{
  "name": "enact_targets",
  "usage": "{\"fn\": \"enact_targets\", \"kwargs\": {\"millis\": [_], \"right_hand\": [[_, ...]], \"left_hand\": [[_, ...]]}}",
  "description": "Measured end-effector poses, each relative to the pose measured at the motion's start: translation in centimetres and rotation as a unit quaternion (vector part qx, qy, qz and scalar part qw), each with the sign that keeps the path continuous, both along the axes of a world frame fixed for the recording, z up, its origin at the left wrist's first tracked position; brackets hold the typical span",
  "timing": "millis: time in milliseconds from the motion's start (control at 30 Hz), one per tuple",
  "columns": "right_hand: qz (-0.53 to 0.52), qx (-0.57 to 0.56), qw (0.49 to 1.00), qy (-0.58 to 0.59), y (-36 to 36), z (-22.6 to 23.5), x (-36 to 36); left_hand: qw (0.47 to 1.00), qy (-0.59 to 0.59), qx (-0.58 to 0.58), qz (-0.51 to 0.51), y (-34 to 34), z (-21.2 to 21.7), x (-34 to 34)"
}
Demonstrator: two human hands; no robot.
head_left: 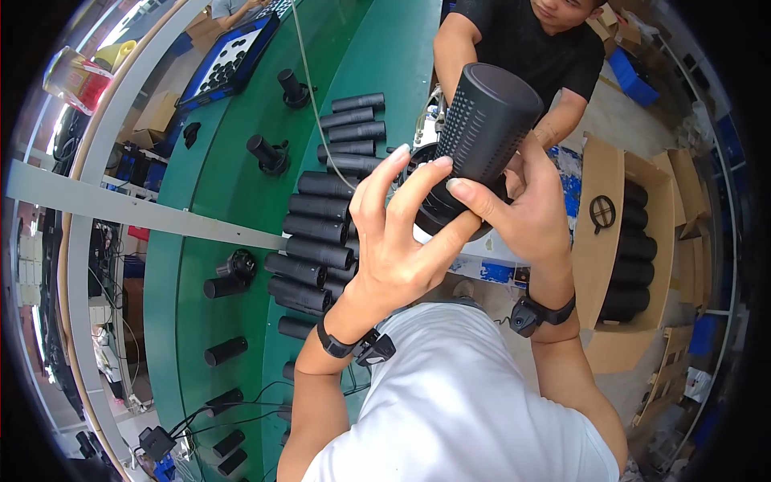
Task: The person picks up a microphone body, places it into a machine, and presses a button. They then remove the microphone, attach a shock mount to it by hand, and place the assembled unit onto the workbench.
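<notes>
A black cylindrical housing (486, 128) with rows of small holes tilts up and away in front of me. My right hand (534, 213) is closed around its lower end, thumb on the near side and fingers partly hidden behind. At that end sits a round black base part (440, 210), which my left hand (405, 233) grips with fingers spread along its side. The join between base and housing is mostly covered by my fingers. A dark strap with a small device circles each of my wrists.
Many black cylinders (317, 229) lie in rows on the green workbench (181, 321) to my left. Several stand or lie farther left. At right, an open cardboard box (598, 241) holds more. Across from me is a co-worker in a black shirt (522, 56). A thin cable (309, 88) hangs down.
</notes>
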State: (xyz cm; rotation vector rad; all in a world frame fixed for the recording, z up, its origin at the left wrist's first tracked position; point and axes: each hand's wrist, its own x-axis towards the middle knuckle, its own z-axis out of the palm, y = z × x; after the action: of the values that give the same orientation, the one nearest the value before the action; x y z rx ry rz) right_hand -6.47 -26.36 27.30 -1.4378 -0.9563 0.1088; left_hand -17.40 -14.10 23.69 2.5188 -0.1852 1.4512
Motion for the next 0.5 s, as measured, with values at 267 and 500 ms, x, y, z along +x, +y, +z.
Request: {"fn": "enact_targets", "kwargs": {"millis": [267, 500], "right_hand": [[-0.049, -0.035, 0.990, -0.127, -0.5, 0.5, -0.4], [-0.036, -0.057, 0.997, -0.039, -1.8, 0.4, 0.1]], "left_hand": [[0.997, -0.049, -0.066, -0.003, -1.0, -1.8, 0.0], [0.984, -0.010, -0.166, -0.058, -1.5, -2.6, -1.5]]}}
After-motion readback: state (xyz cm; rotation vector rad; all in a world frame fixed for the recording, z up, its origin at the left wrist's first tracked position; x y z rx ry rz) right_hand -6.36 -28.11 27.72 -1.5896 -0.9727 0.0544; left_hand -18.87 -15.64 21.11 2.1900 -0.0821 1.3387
